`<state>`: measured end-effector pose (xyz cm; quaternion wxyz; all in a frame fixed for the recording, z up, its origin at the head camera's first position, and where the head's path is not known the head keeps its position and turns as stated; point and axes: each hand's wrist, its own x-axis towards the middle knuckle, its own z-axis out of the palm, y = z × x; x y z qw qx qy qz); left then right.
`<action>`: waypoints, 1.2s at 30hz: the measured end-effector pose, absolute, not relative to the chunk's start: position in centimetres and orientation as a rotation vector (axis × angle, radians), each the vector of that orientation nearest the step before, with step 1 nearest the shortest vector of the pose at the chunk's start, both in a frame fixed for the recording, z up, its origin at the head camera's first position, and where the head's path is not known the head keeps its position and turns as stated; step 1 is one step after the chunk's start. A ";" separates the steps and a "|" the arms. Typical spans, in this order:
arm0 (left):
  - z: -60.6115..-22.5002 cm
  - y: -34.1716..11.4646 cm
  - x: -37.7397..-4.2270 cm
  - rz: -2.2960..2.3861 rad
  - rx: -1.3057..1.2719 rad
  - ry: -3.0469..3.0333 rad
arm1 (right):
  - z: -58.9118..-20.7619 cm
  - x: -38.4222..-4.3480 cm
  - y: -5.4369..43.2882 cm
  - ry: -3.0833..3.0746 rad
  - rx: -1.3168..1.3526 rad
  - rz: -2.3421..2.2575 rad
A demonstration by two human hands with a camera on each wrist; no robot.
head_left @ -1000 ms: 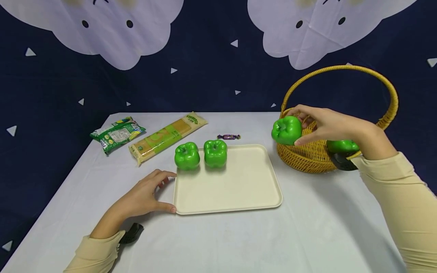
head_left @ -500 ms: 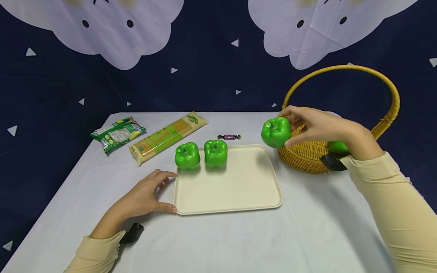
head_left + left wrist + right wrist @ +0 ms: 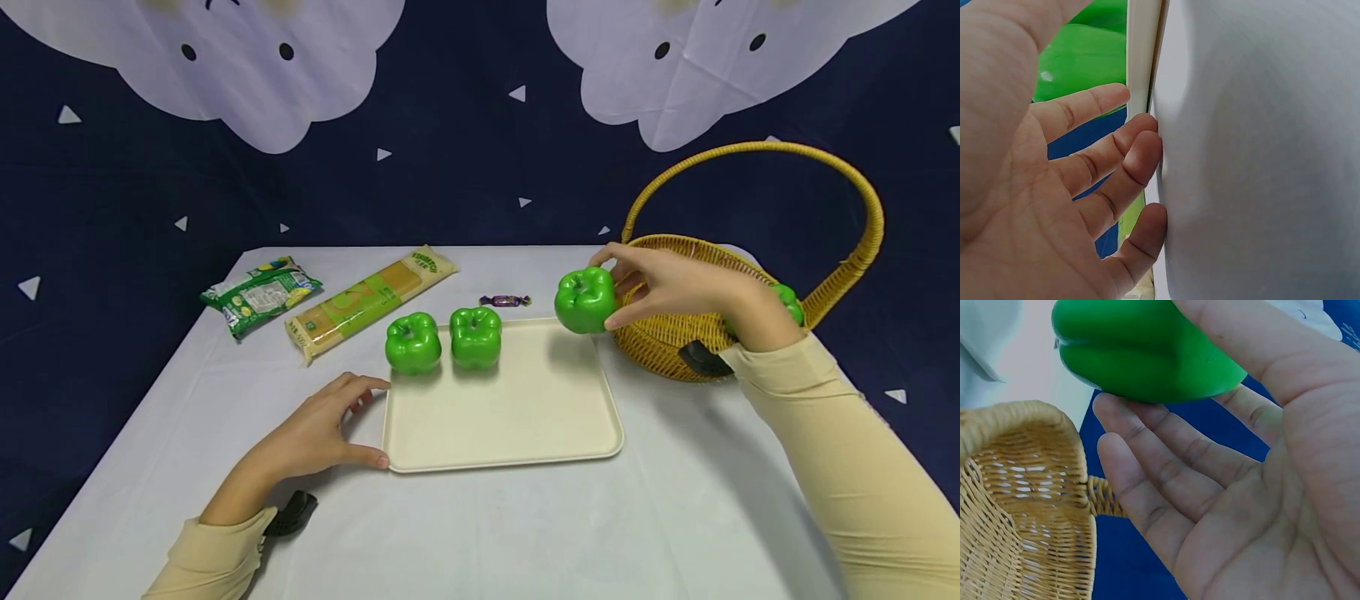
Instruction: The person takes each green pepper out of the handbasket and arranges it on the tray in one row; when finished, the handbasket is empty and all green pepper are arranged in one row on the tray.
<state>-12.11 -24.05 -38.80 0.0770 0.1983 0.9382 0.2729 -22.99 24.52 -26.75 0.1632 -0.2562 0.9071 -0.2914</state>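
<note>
A green bell pepper (image 3: 585,300) is in my right hand (image 3: 663,283), gripped between thumb and fingers over the far right corner of the cream tray (image 3: 517,417). In the right wrist view the pepper (image 3: 1147,350) lies against the fingers, the lower fingertips free of it. My left hand (image 3: 322,429) rests at the tray's left edge, thumb by the near corner and index fingertip farther up the side. The left wrist view shows its relaxed fingers (image 3: 1141,156) at the tray rim (image 3: 1140,56). Two more green bell peppers, one (image 3: 413,343) beside the other (image 3: 476,337), sit at the tray's far left.
A wicker basket (image 3: 660,354) with a tall handle (image 3: 873,217) stands at the right. Another green pepper (image 3: 787,304) shows in it, partly hidden by my right arm. Behind the tray lie a wrapped candy (image 3: 505,301), a noodle pack (image 3: 371,304) and a green snack bag (image 3: 262,296).
My right hand has carried the pepper leftward from over the basket to the tray's far right corner, dipping slightly lately. My left hand and the two peppers on the tray have stayed put.
</note>
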 end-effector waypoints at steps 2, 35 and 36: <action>-38.8 -24.1 -12.1 0.814 0.597 2.814 | -27.1 -23.2 24.3 2.584 -0.739 -0.825; -38.9 -24.0 -12.2 0.805 0.580 2.811 | -30.5 -25.2 20.2 2.404 -0.795 -0.728; -38.9 -24.0 -12.2 0.805 0.578 2.810 | -30.5 -25.2 20.1 2.402 -0.803 -0.727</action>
